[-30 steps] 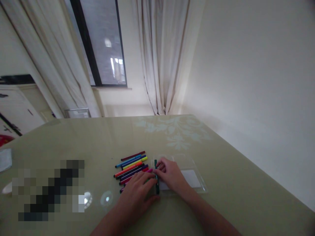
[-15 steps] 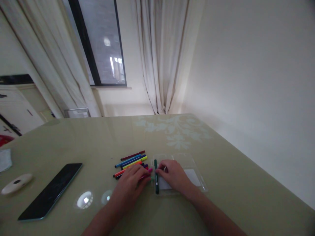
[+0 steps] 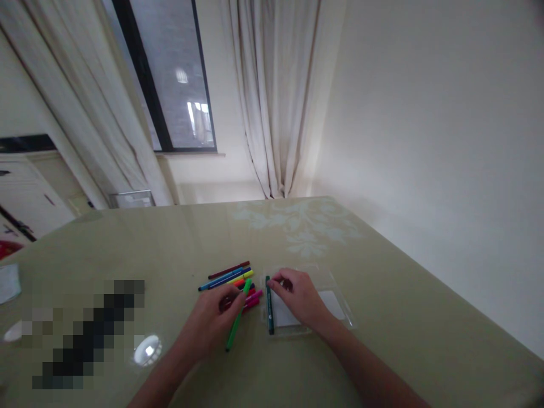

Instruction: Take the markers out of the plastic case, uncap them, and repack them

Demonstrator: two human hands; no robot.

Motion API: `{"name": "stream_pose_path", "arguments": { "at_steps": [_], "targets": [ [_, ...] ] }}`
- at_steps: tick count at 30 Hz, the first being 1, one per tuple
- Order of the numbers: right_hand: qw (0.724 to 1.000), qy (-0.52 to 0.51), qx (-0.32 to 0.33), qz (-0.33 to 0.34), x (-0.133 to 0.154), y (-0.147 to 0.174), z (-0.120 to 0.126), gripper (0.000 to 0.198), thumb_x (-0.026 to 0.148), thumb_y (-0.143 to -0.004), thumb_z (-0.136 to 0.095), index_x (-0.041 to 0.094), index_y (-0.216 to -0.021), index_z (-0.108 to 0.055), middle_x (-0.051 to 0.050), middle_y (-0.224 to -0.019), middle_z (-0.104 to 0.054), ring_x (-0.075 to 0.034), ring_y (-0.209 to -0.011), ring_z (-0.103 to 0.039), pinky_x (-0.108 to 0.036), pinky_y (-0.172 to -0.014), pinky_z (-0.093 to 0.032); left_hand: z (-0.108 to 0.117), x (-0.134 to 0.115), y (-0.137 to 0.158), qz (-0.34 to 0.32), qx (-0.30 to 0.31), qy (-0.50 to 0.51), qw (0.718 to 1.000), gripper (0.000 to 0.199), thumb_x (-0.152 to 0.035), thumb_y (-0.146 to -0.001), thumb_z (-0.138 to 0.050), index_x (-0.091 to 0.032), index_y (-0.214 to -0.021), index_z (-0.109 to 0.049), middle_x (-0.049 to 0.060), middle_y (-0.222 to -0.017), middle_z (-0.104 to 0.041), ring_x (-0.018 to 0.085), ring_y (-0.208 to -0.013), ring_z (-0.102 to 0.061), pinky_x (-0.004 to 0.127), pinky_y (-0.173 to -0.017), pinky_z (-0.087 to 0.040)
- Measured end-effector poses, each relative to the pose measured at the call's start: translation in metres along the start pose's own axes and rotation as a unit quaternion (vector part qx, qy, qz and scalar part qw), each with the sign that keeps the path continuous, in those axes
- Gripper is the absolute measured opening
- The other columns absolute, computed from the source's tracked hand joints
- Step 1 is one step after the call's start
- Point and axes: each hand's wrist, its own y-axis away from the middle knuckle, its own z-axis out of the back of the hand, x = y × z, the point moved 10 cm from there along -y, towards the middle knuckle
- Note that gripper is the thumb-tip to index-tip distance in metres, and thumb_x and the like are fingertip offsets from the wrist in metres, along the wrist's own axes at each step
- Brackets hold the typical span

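Observation:
A bright green marker pen (image 3: 235,330) is pinched in my left hand (image 3: 210,317), slanting with its lower end toward me. Beneath and beyond that hand lies a loose pile of markers: a dark red marker (image 3: 229,270), a yellow marker (image 3: 243,276), blue ones, and a pink marker (image 3: 254,296). My right hand (image 3: 300,294) rests over a clear plastic case (image 3: 327,277), thumb and fingers closed near the top of a dark green marker (image 3: 269,309). That marker lies along the case's left side. Whether the right fingertips grip it is hard to see.
A white card (image 3: 334,306) lies inside the case. At the left, a pixelated dark area (image 3: 85,334) covers part of the table (image 3: 178,238). A whitish packet (image 3: 9,282) sits at the far left edge. The wall (image 3: 425,170) borders the table on the right.
My left hand has lifted the green marker from beside the pile and drawn back slightly left. The right hand has shifted a little, staying by the dark green marker.

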Motion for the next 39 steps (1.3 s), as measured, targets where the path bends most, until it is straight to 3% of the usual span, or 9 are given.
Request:
{"name": "stream_pose_path", "arguments": {
  "at_steps": [3,7,10,14,19,23,28,34,39],
  "targets": [
    [0.990,-0.140,0.031,-0.016,0.001,0.002,-0.011,0.026,0.044,-0.094,-0.066,0.020,-0.087,-0.073,-0.001,-0.077,-0.071,-0.016,-0.068,-0.062,-0.026,-0.064,-0.045,-0.009,-0.002,-0.001,0.034,0.021,0.118,0.992,0.046,-0.058,-0.096,-0.051,-0.019,-0.080,-0.071,0.000,-0.068,-0.061,0.017,-0.064,-0.054,0.025,-0.057,-0.037],
    [0.938,-0.332,0.096,-0.041,0.009,0.007,-0.034,0.033,0.049,-0.087,-0.074,0.021,-0.105,-0.072,-0.002,-0.087,-0.074,-0.018,-0.073,-0.067,-0.027,-0.066,-0.052,-0.030,-0.008,0.002,0.036,0.048,0.213,0.975,0.046,-0.058,-0.096,-0.051,-0.019,-0.088,-0.073,0.001,-0.078,-0.063,0.018,-0.073,-0.055,0.025,-0.064,-0.043],
    [0.930,-0.345,0.114,-0.053,0.011,0.010,-0.042,0.034,0.051,-0.084,-0.077,0.021,-0.099,-0.074,-0.001,-0.082,-0.071,-0.016,-0.070,-0.065,-0.026,-0.065,-0.051,-0.044,-0.006,0.004,0.051,0.065,0.242,0.967,0.045,-0.058,-0.096,-0.053,-0.018,-0.094,-0.074,0.000,-0.076,-0.062,0.016,-0.070,-0.053,0.024,-0.063,-0.041],
    [0.940,-0.328,0.066,-0.067,0.004,0.008,-0.034,0.036,0.053,-0.079,-0.081,0.019,-0.088,-0.072,0.001,-0.073,-0.067,-0.014,-0.065,-0.060,-0.024,-0.060,-0.046,-0.055,-0.002,0.007,0.077,0.090,0.279,0.953,0.048,-0.059,-0.094,-0.056,-0.017,-0.104,-0.077,0.000,-0.072,-0.064,0.015,-0.066,-0.053,0.023,-0.058,-0.040],
    [0.928,-0.362,0.058,-0.069,0.002,0.004,-0.029,0.044,0.060,-0.079,-0.078,0.017,-0.084,-0.069,0.000,-0.073,-0.068,-0.015,-0.066,-0.062,-0.025,-0.061,-0.047,-0.064,-0.010,0.010,0.068,0.126,0.314,0.939,0.039,-0.050,-0.092,-0.064,-0.018,-0.111,-0.077,0.005,-0.096,-0.076,0.022,-0.089,-0.067,0.027,-0.075,-0.051],
    [0.925,-0.366,0.049,-0.088,-0.005,0.000,-0.021,0.043,0.057,-0.076,-0.081,0.016,-0.087,-0.071,-0.002,-0.075,-0.072,-0.015,-0.067,-0.065,-0.025,-0.058,-0.046,-0.063,-0.011,0.011,0.051,0.122,0.264,0.956,0.037,-0.046,-0.098,-0.056,-0.020,-0.114,-0.076,0.005,-0.099,-0.077,0.021,-0.089,-0.070,0.028,-0.076,-0.055],
    [0.948,-0.291,-0.021,-0.127,-0.032,-0.006,0.003,0.036,0.050,-0.077,-0.078,0.016,-0.089,-0.072,-0.002,-0.070,-0.070,-0.015,-0.061,-0.065,-0.023,-0.052,-0.045,-0.042,-0.027,0.014,-0.078,0.022,0.060,0.995,0.023,-0.033,-0.098,-0.058,-0.026,-0.114,-0.073,0.006,-0.116,-0.074,0.023,-0.109,-0.068,0.038,-0.097,-0.055],
    [0.961,-0.224,0.026,-0.160,-0.049,-0.003,-0.018,0.028,0.042,-0.081,-0.073,0.016,-0.089,-0.070,0.000,-0.063,-0.068,-0.015,-0.049,-0.062,-0.025,-0.047,-0.048,-0.058,-0.048,0.030,-0.197,0.034,-0.083,0.976,0.042,-0.025,-0.089,-0.071,-0.032,-0.129,-0.062,0.005,-0.135,-0.066,0.027,-0.129,-0.059,0.047,-0.109,-0.051],
    [0.988,-0.094,-0.008,-0.120,-0.044,-0.002,-0.015,0.011,0.023,-0.082,-0.073,0.017,-0.092,-0.071,-0.002,-0.071,-0.073,-0.017,-0.061,-0.068,-0.026,-0.059,-0.051,-0.070,-0.057,0.033,-0.230,0.078,-0.131,0.961,0.031,-0.022,-0.094,-0.065,-0.030,-0.124,-0.064,0.004,-0.129,-0.069,0.027,-0.125,-0.061,0.051,-0.110,-0.051]
  ]
}}
